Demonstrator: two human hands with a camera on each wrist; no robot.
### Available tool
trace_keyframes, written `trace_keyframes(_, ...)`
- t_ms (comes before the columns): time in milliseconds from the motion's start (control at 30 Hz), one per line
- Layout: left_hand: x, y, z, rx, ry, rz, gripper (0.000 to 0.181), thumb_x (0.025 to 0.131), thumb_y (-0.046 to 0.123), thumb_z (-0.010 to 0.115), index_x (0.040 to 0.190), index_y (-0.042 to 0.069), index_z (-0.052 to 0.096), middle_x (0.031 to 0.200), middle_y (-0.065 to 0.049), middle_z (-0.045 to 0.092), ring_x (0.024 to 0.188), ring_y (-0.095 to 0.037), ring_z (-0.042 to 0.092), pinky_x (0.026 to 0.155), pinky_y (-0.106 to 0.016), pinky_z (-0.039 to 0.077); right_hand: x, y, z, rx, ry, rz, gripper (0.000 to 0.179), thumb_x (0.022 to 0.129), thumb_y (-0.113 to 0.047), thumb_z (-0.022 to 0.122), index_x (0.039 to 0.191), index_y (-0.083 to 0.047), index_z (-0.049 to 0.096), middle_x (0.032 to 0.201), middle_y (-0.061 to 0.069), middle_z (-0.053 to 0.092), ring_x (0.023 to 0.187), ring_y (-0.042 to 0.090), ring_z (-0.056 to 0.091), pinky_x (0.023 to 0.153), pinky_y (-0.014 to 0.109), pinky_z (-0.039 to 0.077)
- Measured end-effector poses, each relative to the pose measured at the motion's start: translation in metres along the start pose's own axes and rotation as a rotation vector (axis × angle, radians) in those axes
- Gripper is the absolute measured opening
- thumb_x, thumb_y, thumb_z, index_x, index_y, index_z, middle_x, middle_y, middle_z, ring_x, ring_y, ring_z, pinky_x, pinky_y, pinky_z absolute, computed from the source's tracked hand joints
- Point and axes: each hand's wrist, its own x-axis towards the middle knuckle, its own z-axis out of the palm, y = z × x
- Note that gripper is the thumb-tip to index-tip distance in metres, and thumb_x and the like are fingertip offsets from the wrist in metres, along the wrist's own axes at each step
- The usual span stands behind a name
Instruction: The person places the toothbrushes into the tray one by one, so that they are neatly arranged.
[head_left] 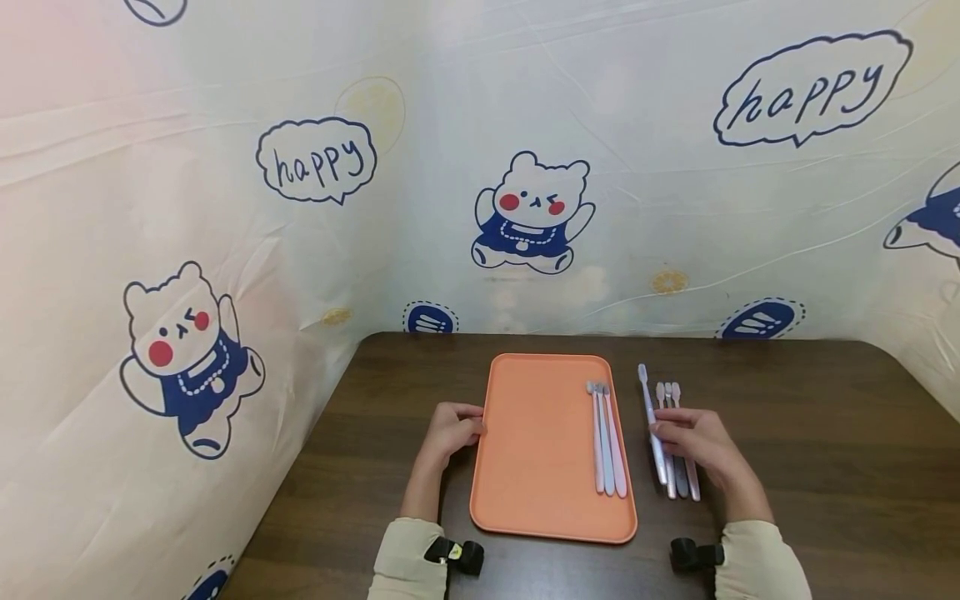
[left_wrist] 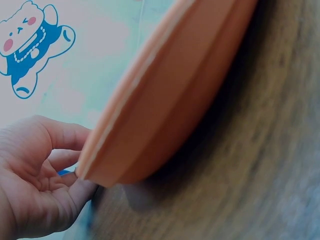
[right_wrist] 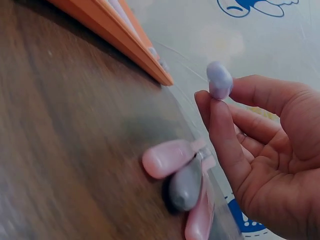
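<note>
1. The step in hand appears to be picking up a single toothbrush: the right hand [head_left: 697,437] has a pale purple toothbrush [right_wrist: 219,79] raised off the table [head_left: 817,450], between the tray [head_left: 536,454] and the loose brushes.
2. The next move, I judge, calls for keeping that pinch firm and clearing the tray's raised rim if the brush is carried across, without knocking the three toothbrushes [head_left: 606,450] lying side by side along the tray's right side.
3. The right hand is nearly closed at its tips, thumb and fingers pinching the purple brush by its handle; the other fingers curl loosely and grip nothing else.
4. Below it, two pink brushes and a grey brush [right_wrist: 185,186] lie close together on the table, right of the tray.
5. The left hand [head_left: 453,429] is partly closed, thumb and fingers pinching the tray's left rim, which likely steadies it.
</note>
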Motion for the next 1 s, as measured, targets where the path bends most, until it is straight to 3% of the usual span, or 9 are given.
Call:
trace_keyframes(300,0.001,0.0,0.0,0.003,0.004,-0.001,0.034,0.082,-0.002,0.067,0.114,-0.008,0.072,0.108,-0.022,0.074,0.08,-0.014,0.07,0.068,-0.029,0.06,0.003,-0.003,0.011,-0.029,-0.004,-0.036,0.049,0.098,-0.013,0.065,0.135,0.016,0.055,0.118,0.023,0.071,0.091,0.007,0.068,0.08,0.027,0.061)
trace_keyframes(633,0.0,0.001,0.0,0.012,0.005,0.003,0.033,0.082,-0.001,0.068,0.114,-0.007,0.073,0.108,-0.022,0.075,0.08,-0.015,0.071,0.068,-0.03,0.06,0.005,-0.008,0.021,-0.039,-0.012,-0.006,0.05,0.099,-0.018,0.064,0.139,0.01,0.055,0.137,0.032,0.059,0.107,0.02,0.07,0.089,0.035,0.061)
trace_keyframes(1000,0.001,0.0,0.001,-0.013,0.001,0.013,0.032,0.082,-0.003,0.067,0.113,-0.009,0.072,0.106,-0.024,0.075,0.083,-0.016,0.071,0.07,-0.031,0.061,0.007,-0.009,0.027,-0.019,-0.015,-0.046,0.049,0.099,-0.015,0.062,0.138,0.014,0.054,0.133,0.032,0.063,0.105,0.017,0.07,0.086,0.033,0.061)
